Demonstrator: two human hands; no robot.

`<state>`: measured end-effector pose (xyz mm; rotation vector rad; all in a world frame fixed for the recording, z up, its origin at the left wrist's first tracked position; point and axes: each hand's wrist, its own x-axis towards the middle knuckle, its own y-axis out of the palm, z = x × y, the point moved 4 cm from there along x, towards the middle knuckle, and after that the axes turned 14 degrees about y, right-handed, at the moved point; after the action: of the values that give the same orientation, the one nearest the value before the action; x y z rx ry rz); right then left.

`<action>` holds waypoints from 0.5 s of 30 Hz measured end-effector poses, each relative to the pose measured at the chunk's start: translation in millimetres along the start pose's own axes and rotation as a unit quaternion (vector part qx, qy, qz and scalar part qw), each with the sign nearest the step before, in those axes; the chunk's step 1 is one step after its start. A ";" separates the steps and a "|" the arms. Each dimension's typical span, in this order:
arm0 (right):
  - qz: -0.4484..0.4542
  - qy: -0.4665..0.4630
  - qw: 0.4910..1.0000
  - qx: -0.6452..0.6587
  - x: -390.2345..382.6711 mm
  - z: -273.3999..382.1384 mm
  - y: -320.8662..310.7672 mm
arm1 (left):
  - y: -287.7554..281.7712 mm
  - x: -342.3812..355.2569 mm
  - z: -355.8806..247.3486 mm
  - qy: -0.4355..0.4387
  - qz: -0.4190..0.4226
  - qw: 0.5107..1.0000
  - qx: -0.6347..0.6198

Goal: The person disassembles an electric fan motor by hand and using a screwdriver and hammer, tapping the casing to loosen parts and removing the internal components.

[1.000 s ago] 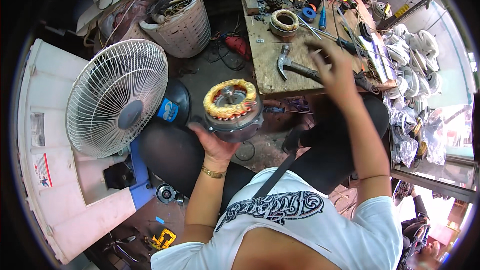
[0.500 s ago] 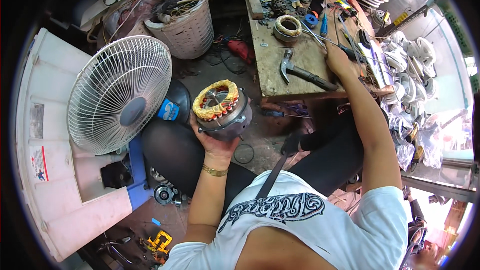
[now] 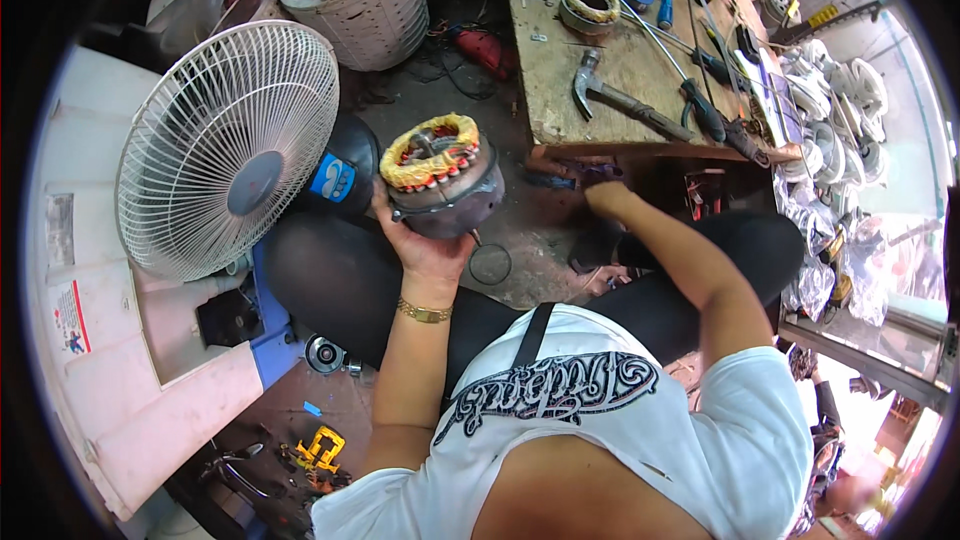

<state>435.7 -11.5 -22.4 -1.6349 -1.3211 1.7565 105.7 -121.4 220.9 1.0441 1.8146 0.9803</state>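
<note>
My left hand (image 3: 428, 248) holds up an electric motor stator (image 3: 440, 185) from below, over my left knee. Its dark metal housing rests on my palm and fingers. A ring of yellow-wrapped winding tops it, with red pieces under the ring and a shaft end inside. My right hand (image 3: 610, 200) is low, beside the front edge of the workbench, right at a pair of purple-handled scissors (image 3: 600, 172). Its fingers are mostly hidden, so I cannot tell whether they grip the scissors.
On the wooden workbench (image 3: 555, 110) lie a claw hammer (image 3: 625, 100), a long screwdriver (image 3: 703, 108) and a second wound stator (image 3: 590, 8). A white desk fan (image 3: 230, 150) stands at left, before a white basket (image 3: 365, 15) of scrap. White fan parts (image 3: 830, 110) are piled at right.
My right hand has left the long screwdriver on the workbench and come down to the scissors below the bench edge. My left hand still holds the stator, slightly turned. The view has shifted.
</note>
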 end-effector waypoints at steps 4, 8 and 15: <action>-0.082 0.071 0.988 0.112 38.5 77.4 20.3 | -12.6 -7.5 -20.0 0.050 -0.047 0.997 0.038; -0.021 0.185 0.981 0.048 59.7 87.5 57.7 | -4.9 -2.5 -13.0 0.028 -0.008 0.999 0.021; -0.091 0.079 0.993 0.010 33.5 47.2 118.8 | 13.2 1.8 0.0 0.028 -0.001 0.999 -0.028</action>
<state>420.0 -57.8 -145.2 -1.5541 -1.3295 1.4974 108.8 -115.0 232.2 0.9891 1.8233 1.0613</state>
